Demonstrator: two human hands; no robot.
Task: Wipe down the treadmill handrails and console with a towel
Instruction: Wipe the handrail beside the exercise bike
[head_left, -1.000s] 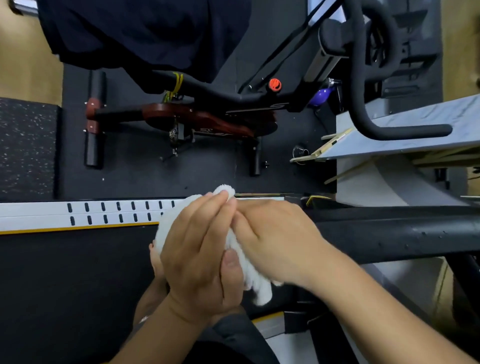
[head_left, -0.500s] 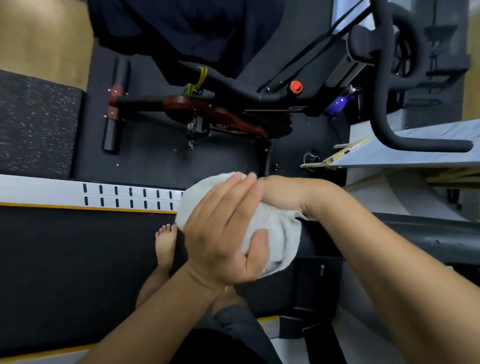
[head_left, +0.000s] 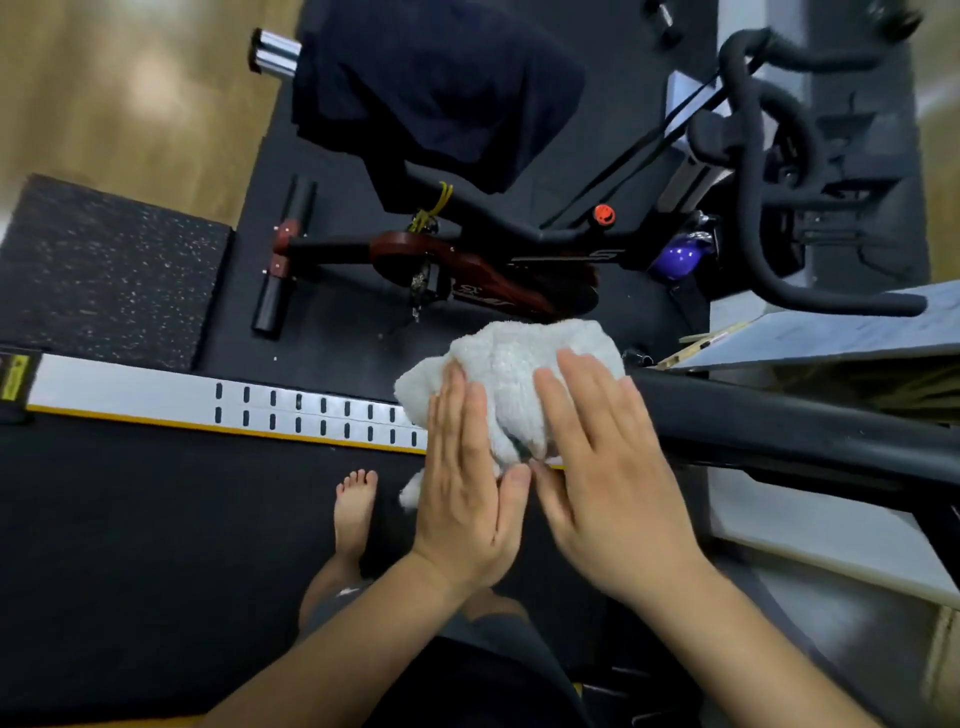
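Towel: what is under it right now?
The towel is draped over the end of the black handrail, which runs out to the right. Both hands, left and right, press on it flat. The covered rail end cannot be seen.

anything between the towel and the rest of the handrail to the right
Nothing visible. The towel sits on the handrail under both flat hands, left and right, and the rail runs bare to the right.

Under the left hand (head_left: 467, 499) and right hand (head_left: 613, 493) lies a white towel (head_left: 511, 374) of nubby, matt terry cloth, bunched over a handrail (head_left: 779, 421) of smooth, matt black padding. Left of the hands runs a smooth, satin-bright side rail (head_left: 156, 395) beside the matt black belt (head_left: 156, 519); beyond them a speckled rubber mat (head_left: 104, 270) looks rough.
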